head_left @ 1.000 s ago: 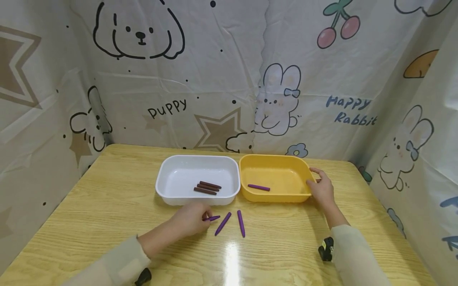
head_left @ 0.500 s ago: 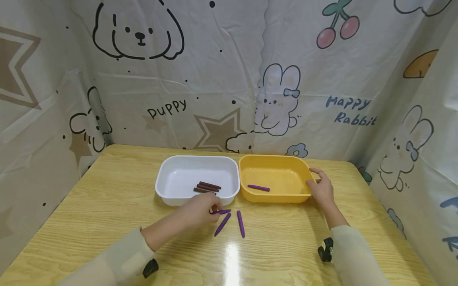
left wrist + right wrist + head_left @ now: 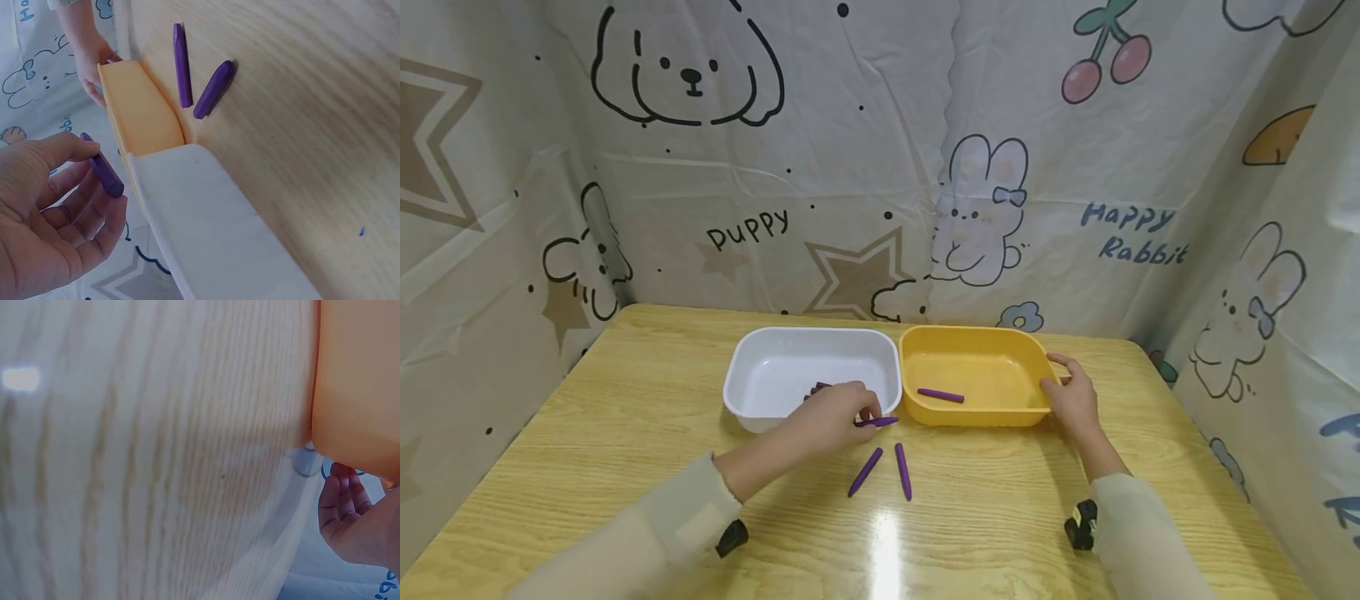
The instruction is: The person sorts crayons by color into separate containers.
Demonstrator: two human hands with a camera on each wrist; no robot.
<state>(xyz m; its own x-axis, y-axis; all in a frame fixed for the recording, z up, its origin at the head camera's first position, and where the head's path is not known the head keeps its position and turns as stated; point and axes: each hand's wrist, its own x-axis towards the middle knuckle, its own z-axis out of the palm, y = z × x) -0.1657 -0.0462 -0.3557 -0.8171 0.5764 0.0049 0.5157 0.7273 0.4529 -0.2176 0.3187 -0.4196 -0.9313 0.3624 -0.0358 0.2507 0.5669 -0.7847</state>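
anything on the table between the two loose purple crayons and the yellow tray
No, bare wood only. In the head view the two purple crayons lie apart from the yellow tray; the left hand holds a third purple crayon off to the side.

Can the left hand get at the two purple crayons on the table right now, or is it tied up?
Probably not yet: the left hand already pinches a purple crayon. Otherwise the way looks free; the two loose crayons lie uncovered on the table.

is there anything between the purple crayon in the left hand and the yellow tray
Nothing visible blocks it. The left hand pinches the purple crayon in the air just in front of the gap where the white tray meets the yellow tray. Only the yellow tray's low front wall lies between; the right hand holds its far side.
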